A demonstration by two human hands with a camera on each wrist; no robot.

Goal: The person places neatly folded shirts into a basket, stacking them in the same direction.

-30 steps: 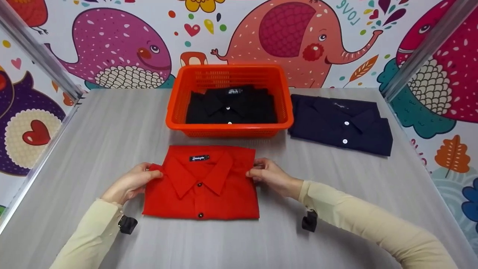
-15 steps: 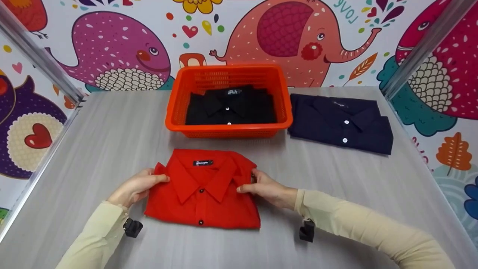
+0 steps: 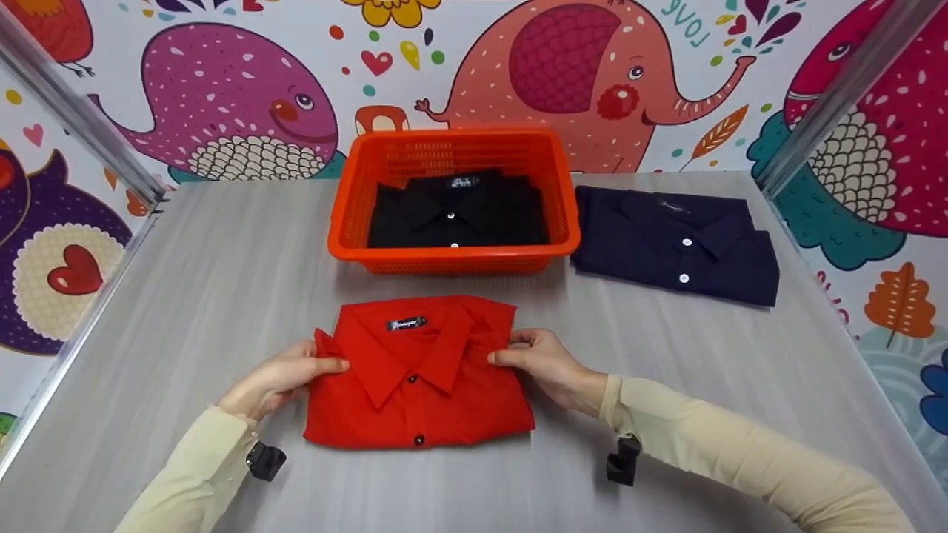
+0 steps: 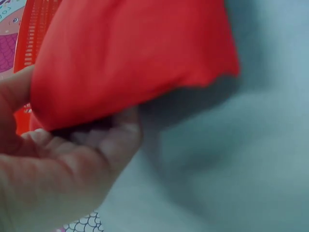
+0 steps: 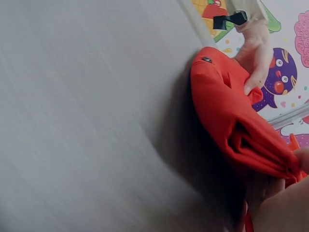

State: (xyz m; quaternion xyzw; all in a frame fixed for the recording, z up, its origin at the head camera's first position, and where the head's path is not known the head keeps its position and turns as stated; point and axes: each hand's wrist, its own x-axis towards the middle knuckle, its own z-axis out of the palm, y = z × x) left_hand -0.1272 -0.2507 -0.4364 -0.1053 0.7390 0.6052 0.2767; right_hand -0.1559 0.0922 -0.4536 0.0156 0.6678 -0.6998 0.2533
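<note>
A folded red shirt with a pointed collar, dark buttons and a black neck label is held between both hands. My left hand grips its left side, thumb on top and fingers underneath. On the opposite side my right hand pinches the shirt the same way. In the left wrist view, fingers curl beneath the red cloth, whose lower edge hangs over its shadow on the table. The right wrist view shows the folded layers of the shirt from the side, above the tabletop.
An orange plastic basket stands behind the shirt with a folded black shirt inside. Right of it lies a folded navy shirt with white buttons. The grey table is bordered by walls printed with cartoon animals.
Both hands moved the red shirt slightly towards the front and then to the right. Its right corner bent and flattened out again. Basket and other shirts stayed in place.
</note>
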